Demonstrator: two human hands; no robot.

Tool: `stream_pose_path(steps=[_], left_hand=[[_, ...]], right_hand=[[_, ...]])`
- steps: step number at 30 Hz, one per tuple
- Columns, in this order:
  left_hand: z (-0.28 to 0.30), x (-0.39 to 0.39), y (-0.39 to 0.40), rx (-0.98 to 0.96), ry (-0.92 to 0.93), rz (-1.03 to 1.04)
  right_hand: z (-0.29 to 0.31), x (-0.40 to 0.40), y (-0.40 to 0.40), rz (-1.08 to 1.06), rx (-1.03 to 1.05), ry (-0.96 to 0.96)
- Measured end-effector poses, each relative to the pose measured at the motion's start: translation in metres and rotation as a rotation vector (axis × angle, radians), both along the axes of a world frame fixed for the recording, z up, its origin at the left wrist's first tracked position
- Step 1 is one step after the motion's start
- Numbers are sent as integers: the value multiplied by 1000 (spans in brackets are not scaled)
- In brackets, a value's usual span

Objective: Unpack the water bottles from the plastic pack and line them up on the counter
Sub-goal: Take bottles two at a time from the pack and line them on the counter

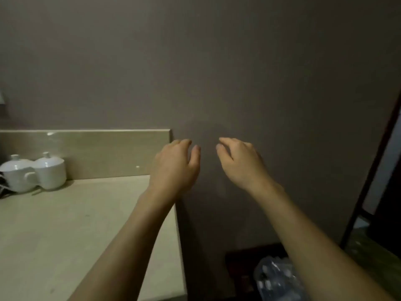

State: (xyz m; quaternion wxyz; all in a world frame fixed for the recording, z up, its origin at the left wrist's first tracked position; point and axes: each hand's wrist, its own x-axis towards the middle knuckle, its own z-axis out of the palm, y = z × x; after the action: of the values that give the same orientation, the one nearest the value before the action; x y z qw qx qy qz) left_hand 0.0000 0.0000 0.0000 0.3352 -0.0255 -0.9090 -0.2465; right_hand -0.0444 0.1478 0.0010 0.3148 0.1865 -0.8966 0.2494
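The plastic pack of water bottles (pixel 275 279) lies low at the bottom right, on a dark surface below the counter, partly hidden by my right forearm. The beige counter (pixel 65 231) fills the lower left. Both my hands are raised in front of the grey wall, well above the pack. My left hand (pixel 175 168) hovers over the counter's right end with loosely curled fingers and holds nothing. My right hand (pixel 238 161) hangs beside it to the right, fingers also loosely curled and empty. No single bottle stands on the counter.
Two white lidded cups (pixel 34 172) stand at the back left of the counter against the beige backsplash (pixel 97 153). The counter's right edge (pixel 181 246) drops off next to the pack. A dark frame (pixel 373 166) slants at the far right.
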Motion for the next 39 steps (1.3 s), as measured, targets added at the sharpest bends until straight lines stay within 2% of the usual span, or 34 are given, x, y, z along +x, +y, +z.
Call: stream_pose_path(steps=[9,13,17,26,39], left_hand=[[-37,-15,57,-27,-48,-128],[-52,-23,100,-56,-54,-146],[-74,-37,149,-5,-88,-161],[-137,-81,255,28,-301,-194],[-248,-173,331,36,-578,-286]], right_hand=[[-39,3,62,-39,-91,-28],[-61,-3,106,-51,-130,-46],[-86,-12,162,-67,-170,-87],[-143,-44,289,-95,-211,-275],[-249,-130,358,-144,-267,-542]])
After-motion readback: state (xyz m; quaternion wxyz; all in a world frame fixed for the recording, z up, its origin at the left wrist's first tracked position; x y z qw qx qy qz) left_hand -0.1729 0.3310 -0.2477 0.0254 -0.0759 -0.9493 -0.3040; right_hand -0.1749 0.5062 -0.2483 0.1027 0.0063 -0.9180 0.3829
